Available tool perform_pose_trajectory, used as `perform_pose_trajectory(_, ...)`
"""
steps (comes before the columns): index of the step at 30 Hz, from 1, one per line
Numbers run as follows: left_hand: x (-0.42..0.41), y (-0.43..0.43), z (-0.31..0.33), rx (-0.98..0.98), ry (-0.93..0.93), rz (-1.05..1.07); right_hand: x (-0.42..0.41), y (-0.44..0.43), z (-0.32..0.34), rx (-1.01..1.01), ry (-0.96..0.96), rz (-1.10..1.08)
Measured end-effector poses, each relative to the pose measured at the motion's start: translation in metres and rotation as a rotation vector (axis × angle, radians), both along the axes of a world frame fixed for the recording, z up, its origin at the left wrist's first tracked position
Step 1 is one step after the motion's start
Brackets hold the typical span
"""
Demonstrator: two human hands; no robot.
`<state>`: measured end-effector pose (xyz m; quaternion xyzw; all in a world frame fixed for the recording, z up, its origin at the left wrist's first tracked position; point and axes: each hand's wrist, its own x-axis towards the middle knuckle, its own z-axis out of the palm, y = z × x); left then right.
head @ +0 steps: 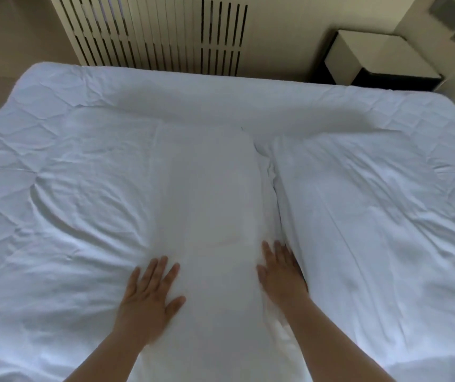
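Note:
A white pillow (209, 194) lies lengthwise in the middle of a bed covered by a wrinkled white sheet (63, 166). My left hand (149, 293) rests flat with spread fingers on the pillow's left side near its lower end. My right hand (281, 271) lies flat with straight fingers along the pillow's right edge, in the gap beside a second white pillow or folded duvet (358, 210). Both forearms reach in from the bottom of the view.
A slatted cream panel (160, 31) stands behind the far edge of the bed. A cream and black bedside unit (369, 59) sits at the far right corner. Beige floor (14, 26) shows at the top left.

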<state>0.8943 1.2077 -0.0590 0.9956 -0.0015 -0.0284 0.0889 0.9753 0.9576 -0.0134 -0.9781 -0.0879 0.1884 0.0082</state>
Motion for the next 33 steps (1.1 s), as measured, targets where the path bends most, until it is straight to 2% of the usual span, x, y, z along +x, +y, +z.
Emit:
perform_pose_trajectory(1, 0.001, 0.0, -0.002, -0.015, 0.011, -0.007, -0.003, -0.006, 0.015, 0.111, 0.06, -0.045)
perform_pose_trajectory(2, 0.002, -0.002, -0.003, -0.024, 0.04, -0.016, -0.008, -0.01, 0.03, 0.221, 0.029, -0.043)
perform_pose_trajectory(4, 0.007, -0.012, 0.004, -0.039, 0.05, -0.021, -0.022, -0.015, 0.056, 0.415, -0.272, -0.026)
perform_pose_trajectory(5, 0.013, -0.019, 0.005, -0.027, 0.02, 0.042, -0.029, -0.026, 0.063, 0.484, -0.437, -0.023)
perform_pose_trajectory(6, 0.017, -0.03, 0.011, -0.065, 0.024, 0.132, -0.035, -0.042, 0.063, 0.517, -0.589, -0.056)
perform_pose_trajectory(8, 0.026, -0.061, 0.025, -0.146, -0.008, 0.177, -0.039, -0.084, 0.064, 0.445, -0.64, -0.216)
perform_pose_trajectory(10, 0.029, -0.099, 0.038, -0.161, -0.128, 0.019, -0.039, -0.131, 0.065, 0.283, -0.539, -0.442)
perform_pose_trajectory(11, 0.032, -0.12, 0.046, -0.18, -0.163, -0.047, -0.039, -0.154, 0.065, 0.207, -0.406, -0.541)
perform_pose_trajectory(14, 0.044, -0.196, 0.068, -0.268, -0.202, -0.185, -0.043, -0.218, 0.046, 0.012, -0.116, -0.595)
perform_pose_trajectory(17, 0.058, -0.282, 0.067, -0.199, -0.12, -0.261, -0.046, -0.275, 0.028, 0.005, 0.022, -0.602)
perform_pose_trajectory(19, 0.068, -0.326, 0.052, -0.131, 0.012, -0.255, -0.05, -0.319, 0.017, 0.008, 0.058, -0.631)
perform_pose_trajectory(23, 0.068, -0.357, 0.015, 0.054, 0.083, -0.252, -0.051, -0.42, 0.013, -0.005, 0.109, -0.724)
perform_pose_trajectory(26, 0.061, -0.357, 0.012, 0.063, 0.122, -0.225, -0.032, -0.475, 0.015, 0.195, 0.125, -0.928)
perform_pose_trajectory(30, 0.068, -0.359, 0.026, 0.02, 0.343, 0.058, 0.013, -0.491, 0.015, 0.815, 0.101, -1.158)
perform_pose_trajectory(32, 0.075, -0.357, 0.025, 0.029, 0.297, 0.147, 0.036, -0.489, 0.011, 0.912, 0.11, -1.135)
perform_pose_trajectory(33, 0.079, -0.356, 0.024, 0.024, 0.383, 0.156, 0.045, -0.489, 0.008, 0.923, 0.118, -1.117)
